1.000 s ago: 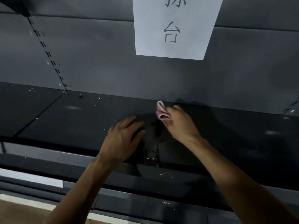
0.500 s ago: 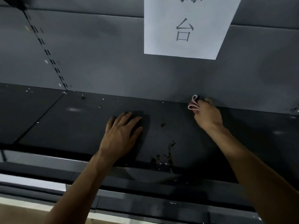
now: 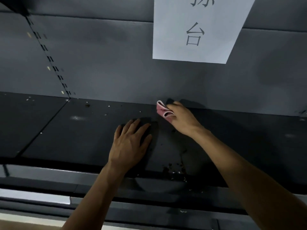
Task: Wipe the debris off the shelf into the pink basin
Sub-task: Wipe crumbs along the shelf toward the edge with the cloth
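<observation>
The dark shelf (image 3: 86, 135) runs across the view, speckled with small debris. A heap of dark crumbs (image 3: 174, 170) lies at its front edge, right of centre. My right hand (image 3: 182, 120) grips a folded pink cloth (image 3: 163, 111) pressed on the shelf close to the back wall. My left hand (image 3: 131, 145) lies flat, palm down, fingers spread, on the shelf left of the crumb heap. Light specks (image 3: 106, 110) dot the back left of the shelf. No pink basin shows in this view.
A white paper sign (image 3: 196, 29) with printed characters hangs on the grey back panel above my right hand. A slotted upright (image 3: 49, 58) runs down the panel at left. Lower shelf edges (image 3: 149, 201) with scattered crumbs lie below the front edge.
My right hand with the cloth swung right along the back wall, then came back left and slightly forward. The left hand stayed flat in place. The crumb heap at the front edge is uncovered.
</observation>
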`<action>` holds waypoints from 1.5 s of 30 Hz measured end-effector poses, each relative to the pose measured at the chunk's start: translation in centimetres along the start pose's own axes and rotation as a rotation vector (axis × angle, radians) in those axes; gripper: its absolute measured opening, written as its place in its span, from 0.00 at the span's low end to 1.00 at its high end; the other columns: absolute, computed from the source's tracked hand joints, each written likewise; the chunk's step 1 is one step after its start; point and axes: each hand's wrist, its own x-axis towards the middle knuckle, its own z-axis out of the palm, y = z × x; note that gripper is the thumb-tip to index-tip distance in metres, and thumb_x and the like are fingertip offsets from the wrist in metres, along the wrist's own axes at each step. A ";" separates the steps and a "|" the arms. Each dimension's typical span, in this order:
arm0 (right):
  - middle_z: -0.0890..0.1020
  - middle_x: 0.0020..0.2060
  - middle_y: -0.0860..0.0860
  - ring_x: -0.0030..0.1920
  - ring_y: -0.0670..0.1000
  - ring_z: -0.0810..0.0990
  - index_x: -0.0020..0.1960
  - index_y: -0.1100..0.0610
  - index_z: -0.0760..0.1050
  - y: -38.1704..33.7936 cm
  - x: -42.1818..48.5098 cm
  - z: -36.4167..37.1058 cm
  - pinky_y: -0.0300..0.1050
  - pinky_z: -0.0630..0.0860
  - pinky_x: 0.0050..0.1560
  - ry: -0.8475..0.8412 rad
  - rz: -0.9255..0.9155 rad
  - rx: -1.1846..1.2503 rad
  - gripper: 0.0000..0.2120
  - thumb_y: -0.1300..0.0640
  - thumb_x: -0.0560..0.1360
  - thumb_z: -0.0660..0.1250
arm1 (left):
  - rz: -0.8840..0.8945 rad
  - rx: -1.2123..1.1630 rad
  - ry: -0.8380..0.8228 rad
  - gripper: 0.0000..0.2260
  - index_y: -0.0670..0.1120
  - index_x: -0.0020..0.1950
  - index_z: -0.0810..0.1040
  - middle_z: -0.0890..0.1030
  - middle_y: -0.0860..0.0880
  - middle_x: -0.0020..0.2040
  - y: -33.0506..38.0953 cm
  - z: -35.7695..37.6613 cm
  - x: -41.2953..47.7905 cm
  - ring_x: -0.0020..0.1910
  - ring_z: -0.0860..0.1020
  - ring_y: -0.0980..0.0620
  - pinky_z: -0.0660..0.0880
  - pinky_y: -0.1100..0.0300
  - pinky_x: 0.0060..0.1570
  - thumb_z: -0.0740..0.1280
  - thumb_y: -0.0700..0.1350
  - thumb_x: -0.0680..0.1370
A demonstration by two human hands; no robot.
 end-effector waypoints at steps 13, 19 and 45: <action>0.73 0.52 0.50 0.49 0.56 0.79 0.57 0.54 0.76 3.6 -6.0 -1.1 0.46 0.74 0.46 0.146 0.202 -0.225 0.12 0.59 0.73 0.68 | -0.013 0.007 0.016 0.23 0.58 0.75 0.63 0.62 0.50 0.77 0.5 0.1 0.1 0.77 0.57 0.49 0.52 0.43 0.75 0.50 0.61 0.81; 0.73 0.54 0.48 0.47 0.53 0.79 0.57 0.55 0.75 -2.9 -3.2 2.7 0.44 0.73 0.42 0.088 0.047 -0.186 0.11 0.60 0.75 0.66 | -0.007 0.003 0.031 0.23 0.58 0.74 0.64 0.64 0.49 0.76 0.6 -0.1 0.1 0.76 0.59 0.47 0.54 0.43 0.74 0.47 0.61 0.80; 0.73 0.47 0.55 0.39 0.62 0.79 0.49 0.58 0.74 -5.2 -11.0 2.9 0.48 0.69 0.38 0.260 0.336 -0.305 0.03 0.61 0.76 0.63 | 0.069 -0.139 -0.073 0.24 0.55 0.77 0.60 0.57 0.49 0.79 -0.3 -0.8 -0.4 0.78 0.51 0.49 0.47 0.45 0.76 0.54 0.59 0.81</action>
